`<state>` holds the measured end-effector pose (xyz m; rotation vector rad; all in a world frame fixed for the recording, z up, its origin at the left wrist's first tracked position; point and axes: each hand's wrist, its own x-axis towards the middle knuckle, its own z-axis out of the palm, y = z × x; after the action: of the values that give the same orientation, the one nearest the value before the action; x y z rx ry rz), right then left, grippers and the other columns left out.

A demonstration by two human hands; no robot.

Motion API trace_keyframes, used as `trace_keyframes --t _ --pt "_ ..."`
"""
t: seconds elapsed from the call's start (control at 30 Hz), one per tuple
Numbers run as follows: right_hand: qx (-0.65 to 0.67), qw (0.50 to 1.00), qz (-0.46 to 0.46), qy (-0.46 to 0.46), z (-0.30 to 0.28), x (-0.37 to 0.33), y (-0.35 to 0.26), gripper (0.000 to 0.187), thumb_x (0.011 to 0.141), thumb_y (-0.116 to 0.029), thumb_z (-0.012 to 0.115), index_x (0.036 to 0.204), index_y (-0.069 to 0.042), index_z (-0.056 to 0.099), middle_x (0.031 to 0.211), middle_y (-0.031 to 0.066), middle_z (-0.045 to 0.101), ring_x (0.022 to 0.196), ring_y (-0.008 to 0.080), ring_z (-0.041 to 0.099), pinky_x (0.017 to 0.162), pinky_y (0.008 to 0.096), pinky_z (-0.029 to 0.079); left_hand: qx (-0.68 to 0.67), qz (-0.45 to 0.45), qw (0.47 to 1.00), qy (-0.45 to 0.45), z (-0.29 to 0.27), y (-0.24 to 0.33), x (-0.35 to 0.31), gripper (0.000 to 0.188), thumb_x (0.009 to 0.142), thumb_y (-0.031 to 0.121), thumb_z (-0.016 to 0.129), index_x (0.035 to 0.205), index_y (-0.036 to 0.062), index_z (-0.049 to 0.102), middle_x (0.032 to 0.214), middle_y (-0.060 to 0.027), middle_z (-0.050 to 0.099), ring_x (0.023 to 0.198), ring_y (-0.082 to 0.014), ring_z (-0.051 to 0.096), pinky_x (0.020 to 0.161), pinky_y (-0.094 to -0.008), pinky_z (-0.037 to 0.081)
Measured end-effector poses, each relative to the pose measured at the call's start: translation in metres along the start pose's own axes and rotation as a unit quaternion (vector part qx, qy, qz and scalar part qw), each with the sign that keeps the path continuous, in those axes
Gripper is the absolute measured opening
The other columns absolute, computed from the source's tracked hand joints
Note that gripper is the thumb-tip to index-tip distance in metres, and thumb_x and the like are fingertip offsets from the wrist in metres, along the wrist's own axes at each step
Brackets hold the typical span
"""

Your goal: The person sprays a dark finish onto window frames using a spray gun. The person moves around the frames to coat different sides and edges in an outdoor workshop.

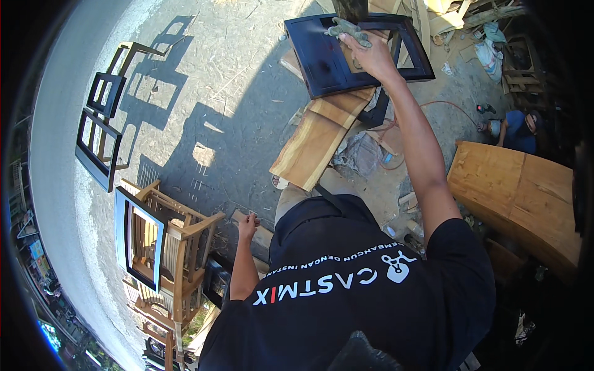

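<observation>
My right hand point(372, 57) is stretched far forward, its fingers wrapped round a spray gun point(348, 31). A pale mist shows at the gun's left end, over a glossy black-painted panel with a framed opening point(312, 59). The panel lies on a support with a wooden plank point(318, 137) with a light natural edge, which slopes toward me. My left hand point(249, 226) hangs low at my left side with its fingers curled in. Whether anything is in those fingers is too small to make out.
Black frames point(99, 148) stand at the left, beside a stack of wooden chairs point(179, 247). A large wooden cabinet point(513, 198) is at the right, with another person point(521, 131) crouching beyond it. An orange hose point(442, 102) and plastic sheeting point(359, 151) lie on the ground.
</observation>
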<state>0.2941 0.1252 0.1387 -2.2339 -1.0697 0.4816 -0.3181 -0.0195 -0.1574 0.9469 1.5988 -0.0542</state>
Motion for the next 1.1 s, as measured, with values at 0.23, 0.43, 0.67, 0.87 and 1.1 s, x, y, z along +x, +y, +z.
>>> trace_keyframes --t 0.23,0.43,0.67,0.87,1.1 --pt "0.046 0.996 0.028 -0.074 -0.042 -0.087 0.011 0.047 0.093 -0.047 0.067 0.092 0.000 0.072 0.063 0.0056 0.061 0.062 0.0129 0.058 0.062 0.0315 0.048 0.020 0.037 0.999 -0.015 0.022 0.030 0.011 0.038 0.099 0.036 0.055 0.106 0.0003 0.067 0.085 -0.0094 0.072 0.074 -0.0168 0.070 0.060 -0.0287 0.050" --pt "0.092 0.986 0.076 -0.117 -0.075 -0.141 0.032 0.045 0.092 -0.041 0.070 0.092 0.004 0.070 0.068 0.0035 0.062 0.065 0.0099 0.056 0.061 0.0297 0.048 0.063 0.069 0.996 -0.001 0.023 0.068 0.030 0.039 0.099 0.036 0.056 0.106 -0.0009 0.068 0.089 -0.0111 0.074 0.077 -0.0169 0.071 0.063 -0.0290 0.051" --pt "0.142 0.985 -0.001 -0.102 -0.074 -0.117 0.047 0.049 0.090 -0.042 0.073 0.103 0.005 0.071 0.073 0.0070 0.068 0.066 0.0092 0.060 0.062 0.0303 0.050 0.072 0.077 0.994 0.012 0.032 0.084 0.025 0.038 0.099 0.036 0.056 0.106 -0.0003 0.068 0.087 -0.0100 0.074 0.077 -0.0173 0.071 0.063 -0.0286 0.052" --pt "0.050 0.995 -0.018 -0.079 -0.050 -0.041 0.050 0.051 0.091 -0.053 0.067 0.093 -0.003 0.073 0.063 0.0067 0.060 0.063 0.0156 0.060 0.062 0.0327 0.048 0.045 0.074 0.996 0.030 0.053 0.073 0.003 0.038 0.099 0.035 0.056 0.106 -0.0001 0.068 0.086 -0.0097 0.073 0.076 -0.0167 0.071 0.062 -0.0282 0.051" --pt "-0.006 0.991 -0.131 0.025 -0.017 0.039 0.038 0.062 0.090 -0.062 0.059 0.091 -0.002 0.072 0.069 0.0183 0.068 0.079 0.0379 0.069 0.074 0.0460 0.053 -0.005 0.036 0.999 0.038 0.075 0.027 -0.022 0.040 0.099 0.037 0.056 0.106 -0.0002 0.067 0.086 -0.0098 0.073 0.077 -0.0172 0.071 0.062 -0.0289 0.051"
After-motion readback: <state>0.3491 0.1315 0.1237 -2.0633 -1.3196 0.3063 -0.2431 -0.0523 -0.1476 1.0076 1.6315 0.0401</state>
